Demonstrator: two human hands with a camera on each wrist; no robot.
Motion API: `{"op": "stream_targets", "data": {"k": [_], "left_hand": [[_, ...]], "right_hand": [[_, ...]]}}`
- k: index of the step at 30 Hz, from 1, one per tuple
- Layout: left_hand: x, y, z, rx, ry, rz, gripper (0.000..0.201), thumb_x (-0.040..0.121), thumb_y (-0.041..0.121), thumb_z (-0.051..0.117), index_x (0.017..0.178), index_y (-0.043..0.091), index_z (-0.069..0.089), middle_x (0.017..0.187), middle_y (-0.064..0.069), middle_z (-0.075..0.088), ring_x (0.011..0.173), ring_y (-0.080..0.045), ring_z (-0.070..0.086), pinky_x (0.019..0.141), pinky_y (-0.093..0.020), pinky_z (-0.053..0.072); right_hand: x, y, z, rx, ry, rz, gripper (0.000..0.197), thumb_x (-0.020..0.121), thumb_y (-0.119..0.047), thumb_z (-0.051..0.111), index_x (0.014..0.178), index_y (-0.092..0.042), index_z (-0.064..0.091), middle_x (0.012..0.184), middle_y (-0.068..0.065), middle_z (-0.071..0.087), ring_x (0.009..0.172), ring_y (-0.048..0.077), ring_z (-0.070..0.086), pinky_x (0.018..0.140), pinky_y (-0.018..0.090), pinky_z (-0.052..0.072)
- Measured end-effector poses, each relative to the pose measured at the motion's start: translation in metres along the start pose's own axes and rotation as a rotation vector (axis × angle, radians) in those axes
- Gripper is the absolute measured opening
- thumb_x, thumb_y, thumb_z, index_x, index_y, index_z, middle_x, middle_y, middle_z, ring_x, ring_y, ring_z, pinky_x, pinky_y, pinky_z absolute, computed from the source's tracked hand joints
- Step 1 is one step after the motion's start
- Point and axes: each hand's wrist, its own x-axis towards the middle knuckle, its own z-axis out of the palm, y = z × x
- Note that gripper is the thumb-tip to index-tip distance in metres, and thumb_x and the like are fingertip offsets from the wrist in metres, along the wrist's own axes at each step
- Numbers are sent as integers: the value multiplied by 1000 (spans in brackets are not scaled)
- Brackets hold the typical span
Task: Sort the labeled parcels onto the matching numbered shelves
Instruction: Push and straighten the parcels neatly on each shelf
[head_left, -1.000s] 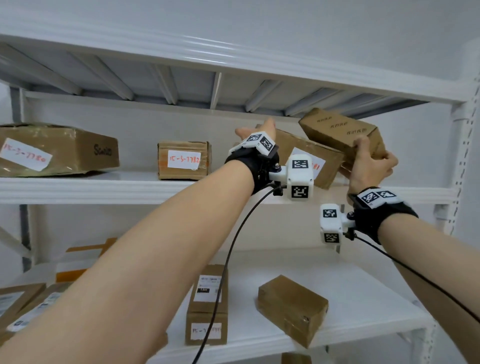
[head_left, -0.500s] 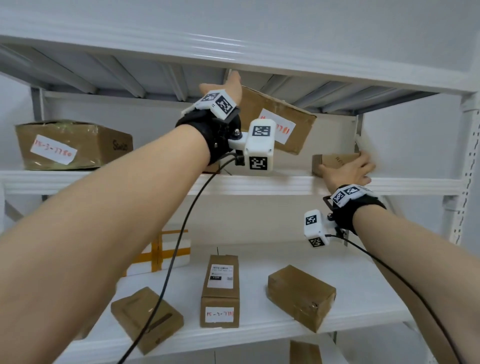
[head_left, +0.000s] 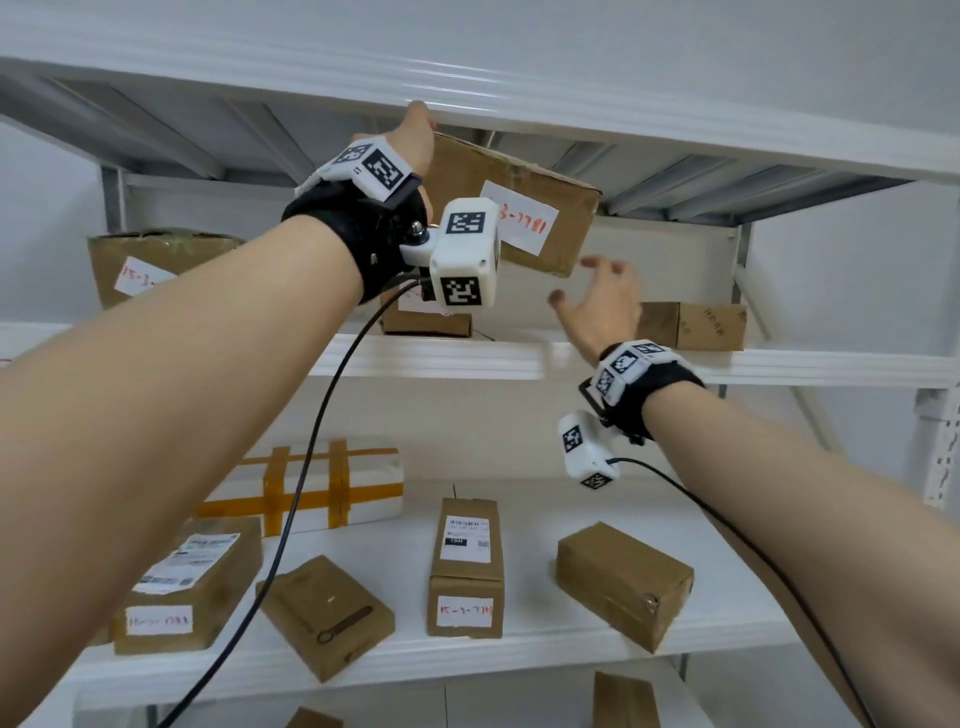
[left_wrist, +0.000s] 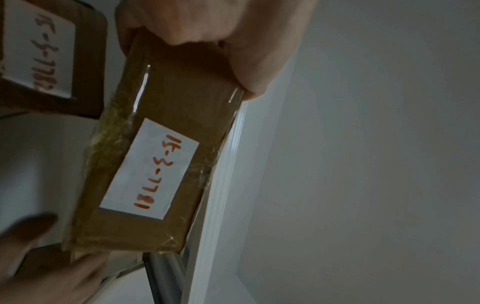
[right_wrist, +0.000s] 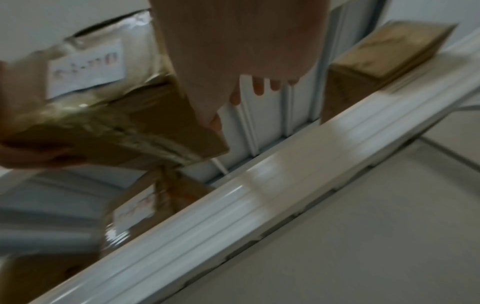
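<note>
Head view: left hand (head_left: 410, 150) grips a tilted labelled parcel (head_left: 519, 202) at upper centre, close under the top shelf edge (head_left: 675, 122); right hand (head_left: 602, 306), fingers spread and empty, hovers just below the parcel's low corner.
Left wrist view: fingers (left_wrist: 249, 61) wrap the parcel's end beside the shelf edge.
Right wrist view: blurred, fingers straight, open gap beyond.

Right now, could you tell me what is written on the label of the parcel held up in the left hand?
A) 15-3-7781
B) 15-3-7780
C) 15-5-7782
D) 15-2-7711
A: in the left wrist view, the white label on the parcel held by the left hand reads 15-3-7781 in red.
</note>
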Motion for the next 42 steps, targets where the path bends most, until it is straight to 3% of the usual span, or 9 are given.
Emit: {"op": "stream_targets", "data": {"k": [7, 10, 13, 16, 19, 24, 30, 36, 42], "left_hand": [[4, -5, -52, -49, 155, -13, 76, 58, 50, 62, 125, 13, 61, 114, -3, 60, 80, -16, 58, 69, -32, 53], [1, -4, -69, -70, 225, -22, 33, 75, 43, 63, 88, 13, 56, 104, -7, 64, 89, -24, 65, 89, -42, 55], [4, -10, -79, -64, 183, -33, 46, 78, 44, 58, 112, 12, 59, 109, -7, 64, 91, -23, 64, 83, -37, 54], [24, -19, -87, -81, 134, -74, 83, 54, 50, 62, 129, 14, 56, 117, -10, 66, 98, -28, 66, 81, -38, 52], [66, -35, -93, -99, 143, -108, 93, 36, 54, 60, 122, 19, 63, 117, -9, 70, 99, -31, 68, 89, -48, 50], [45, -28, -94, -112, 133, -102, 79, 49, 51, 59, 120, 18, 60, 116, -8, 68, 101, -29, 67, 90, -47, 51], [84, -46, -100, -68, 104, -164, 82, 31, 53, 61, 106, 20, 66, 111, -8, 73, 95, -30, 71, 90, -50, 49], [74, -50, -109, -96, 142, -175, 81, 49, 51, 58, 123, 18, 61, 114, -8, 71, 96, -31, 69, 88, -49, 50], [41, -38, -123, -126, 214, -125, 69, 70, 46, 55, 129, 11, 51, 120, -10, 61, 103, -30, 62, 88, -42, 53]], "right_hand": [[-18, -68, 60, 371, -209, 68, 90, 73, -53, 80, 146, -18, 42, 156, 8, 22, 145, 32, 26, 121, 52, 28], [-23, -85, 80, 421, -277, 151, 102, 69, -65, 78, 151, -20, 36, 153, 8, 28, 143, 32, 27, 121, 48, 23], [-25, -101, 110, 414, -294, 190, 139, 40, -98, 58, 156, -29, 24, 159, -1, 27, 145, 30, 27, 119, 52, 23], [-22, -115, 135, 358, -268, 257, 154, 25, -105, 46, 158, -33, 13, 163, -3, 18, 148, 33, 24, 117, 55, 23], [-34, -137, 126, 213, -256, 268, 146, 37, -95, 49, 159, -26, 7, 165, 12, 9, 146, 38, 21, 117, 57, 23], [-31, -143, 126, 64, -204, 321, 115, 77, -62, 72, 158, -13, 7, 162, 15, 9, 139, 35, 30, 111, 51, 31], [-25, -127, 129, 52, -45, 381, 113, 67, -58, 82, 153, -18, 21, 142, 13, 34, 124, 34, 45, 99, 47, 38], [-21, -122, 125, 183, -96, 360, 121, 66, -52, 86, 156, -23, 10, 161, 14, 16, 140, 38, 31, 112, 54, 27], [-21, -128, 134, -38, -95, 137, 94, 70, -65, 75, 149, -35, 32, 167, 12, -1, 149, 48, 11, 114, 65, 24]]}}
